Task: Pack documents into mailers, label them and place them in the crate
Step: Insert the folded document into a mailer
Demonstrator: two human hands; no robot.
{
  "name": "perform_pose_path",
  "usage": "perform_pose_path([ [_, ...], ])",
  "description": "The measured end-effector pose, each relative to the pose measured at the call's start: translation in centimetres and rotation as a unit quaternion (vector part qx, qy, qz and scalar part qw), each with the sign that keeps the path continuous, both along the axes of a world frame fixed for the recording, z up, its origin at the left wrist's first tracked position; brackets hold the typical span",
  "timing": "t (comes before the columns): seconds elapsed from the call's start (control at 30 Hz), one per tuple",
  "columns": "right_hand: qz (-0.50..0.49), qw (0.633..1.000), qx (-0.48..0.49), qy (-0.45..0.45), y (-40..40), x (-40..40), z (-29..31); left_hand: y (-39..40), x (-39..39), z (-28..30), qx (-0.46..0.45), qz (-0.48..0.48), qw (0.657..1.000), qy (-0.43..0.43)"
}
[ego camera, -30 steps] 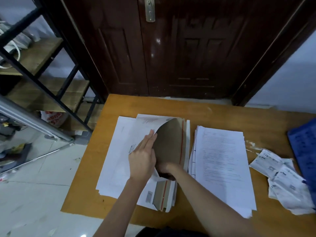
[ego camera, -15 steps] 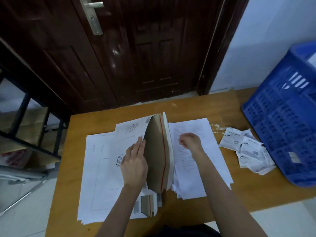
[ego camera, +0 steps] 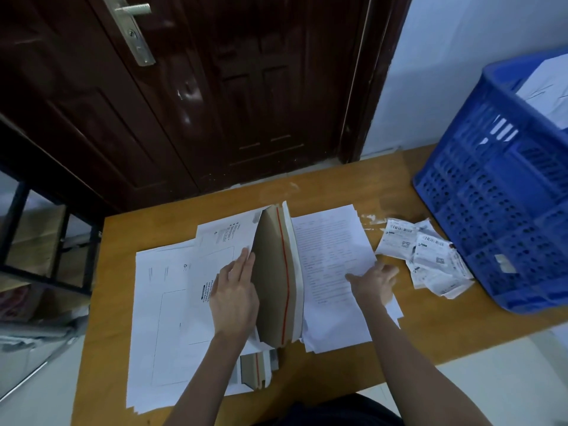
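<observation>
A white cardboard mailer lies open on a stack of flat mailers, its brown inside and red tear strip showing. My left hand lies flat with straight fingers against the lifted upper panel and holds the mouth open. To the right is a stack of printed documents. My right hand rests with spread fingers on that stack's right edge. Loose shipping labels lie crumpled beside the blue plastic crate, which holds white mailers.
The wooden table stands against a dark door. A black metal shelf is at the left, beyond the table edge. More folded mailers stick out near the front edge.
My right hand came out of the mailer and moved right onto the document stack. My left hand stayed on the mailer panel. The view turned right, bringing the crate into sight.
</observation>
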State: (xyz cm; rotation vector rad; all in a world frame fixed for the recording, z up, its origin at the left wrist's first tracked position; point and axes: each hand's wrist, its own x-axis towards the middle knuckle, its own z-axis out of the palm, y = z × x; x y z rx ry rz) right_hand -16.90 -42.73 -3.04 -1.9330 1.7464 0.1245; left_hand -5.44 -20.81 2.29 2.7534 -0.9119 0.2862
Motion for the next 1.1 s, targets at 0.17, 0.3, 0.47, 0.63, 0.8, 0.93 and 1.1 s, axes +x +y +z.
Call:
perform_pose_path([
  [0.17, 0.006, 1.000, -0.008, 0.006, 0.1, -0.2, -0.2, 0.2, 0.1, -0.1, 0.006, -0.003, 1.000, -0.016],
  [0.3, -0.001, 0.999, -0.032, 0.020, 0.3, -0.5, -0.3, 0.4, 0.1, -0.1, 0.013, -0.008, 0.999, -0.028],
  [0.47, 0.043, 0.986, -0.148, 0.059, 0.5, -0.6, -0.4, 0.5, -0.2, -0.2, 0.013, 0.008, 1.000, -0.022],
  [0.63, 0.029, 0.986, -0.142, -0.087, -0.6, -0.6, 0.4, 0.9, 0.5, -0.2, 0.014, 0.013, 1.000, -0.010],
  [0.8, 0.026, 0.990, -0.033, -0.138, -1.6, 0.3, 2.1, 1.5, 1.4, -0.4, 0.033, 0.021, 0.999, -0.005],
  [0.93, 0.000, 0.987, -0.043, -0.156, -1.7, 0.6, 2.8, 1.6, 1.7, -0.2, 0.046, 0.020, 0.999, -0.003],
  [1.1, -0.066, 0.967, -0.024, -0.244, -2.5, 0.9, 4.1, 2.0, 2.1, -0.3, 0.058, 0.021, 0.998, 0.001],
])
